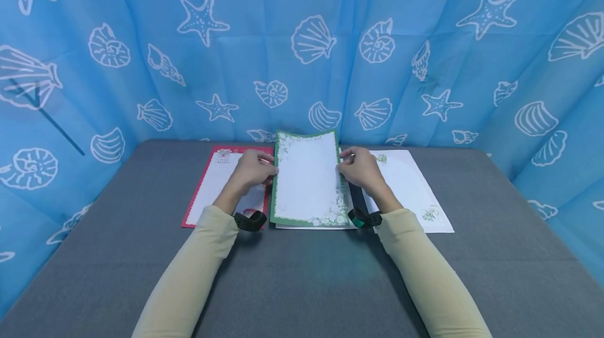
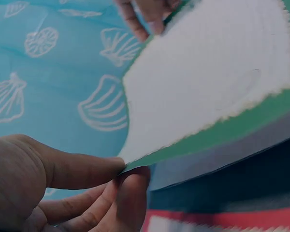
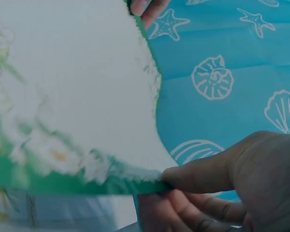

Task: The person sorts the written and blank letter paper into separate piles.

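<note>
Both hands hold a green-bordered sheet of stationery paper [image 1: 306,181] with white flowers, raised over the middle of the table and curving at its far edge. The left hand [image 1: 255,170] pinches its left edge between thumb and fingers. On the opposite edge, the right hand [image 1: 360,167] does the same, its thumb on top in the right wrist view. A paler sheet [image 1: 316,228] shows just below the green one, mostly hidden. Under the left hand lies a red-bordered sheet [image 1: 212,191]; near the right hand is a white sheet with green sprigs [image 1: 406,186].
A grey cloth-covered table [image 1: 302,285] stretches in front of and beside the papers. Behind its far edge hangs a blue curtain [image 1: 264,55] printed with white shells and starfish. Dark bands [image 1: 250,220] circle both wrists.
</note>
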Motion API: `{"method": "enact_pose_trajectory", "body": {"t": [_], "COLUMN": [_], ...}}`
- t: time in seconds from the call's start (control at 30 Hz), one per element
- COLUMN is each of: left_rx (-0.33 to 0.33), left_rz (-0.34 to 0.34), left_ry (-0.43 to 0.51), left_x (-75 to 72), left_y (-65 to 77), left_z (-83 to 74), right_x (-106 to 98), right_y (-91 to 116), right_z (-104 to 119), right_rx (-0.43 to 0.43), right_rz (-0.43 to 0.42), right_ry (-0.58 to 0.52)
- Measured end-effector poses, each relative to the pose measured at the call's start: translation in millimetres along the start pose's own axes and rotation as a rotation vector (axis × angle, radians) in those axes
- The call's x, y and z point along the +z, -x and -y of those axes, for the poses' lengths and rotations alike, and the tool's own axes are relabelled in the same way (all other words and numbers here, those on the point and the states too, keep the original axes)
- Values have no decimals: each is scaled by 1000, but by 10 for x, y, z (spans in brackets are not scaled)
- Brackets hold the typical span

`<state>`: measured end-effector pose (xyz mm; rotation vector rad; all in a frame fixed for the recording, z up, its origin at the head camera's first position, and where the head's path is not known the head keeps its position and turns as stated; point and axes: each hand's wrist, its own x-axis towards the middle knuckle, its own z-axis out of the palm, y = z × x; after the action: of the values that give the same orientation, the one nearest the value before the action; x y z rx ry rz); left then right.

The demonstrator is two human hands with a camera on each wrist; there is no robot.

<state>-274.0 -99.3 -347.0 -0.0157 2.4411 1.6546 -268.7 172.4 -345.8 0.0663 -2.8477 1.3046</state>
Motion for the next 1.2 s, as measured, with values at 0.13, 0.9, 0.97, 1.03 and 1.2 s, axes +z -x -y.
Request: {"method": "enact_pose_trajectory", "body": {"t": [0.13,0.9,0.97,1.03,1.2], "left_rx": [-14,-43,-45,-44,-57], "left_rz": [11,9,-4,-14,-37], "left_ry": [30,-69,-72,-79,-89], "left_x": [-126,-762,-813,-863,-990], "left_y": [16,116,128,140,177], "left_z": [-26,39,45,54,94], "right_x": [31,440,499,557,712], "right_y": [-7,-100,-110,-114,-121], "right_z": [4,283,323,361,461], "right_rx": [-27,8,13,19,28], "right_rz": [16,69,68,65,47], "right_ry": [-90,-363,-379,-379,-374]}}
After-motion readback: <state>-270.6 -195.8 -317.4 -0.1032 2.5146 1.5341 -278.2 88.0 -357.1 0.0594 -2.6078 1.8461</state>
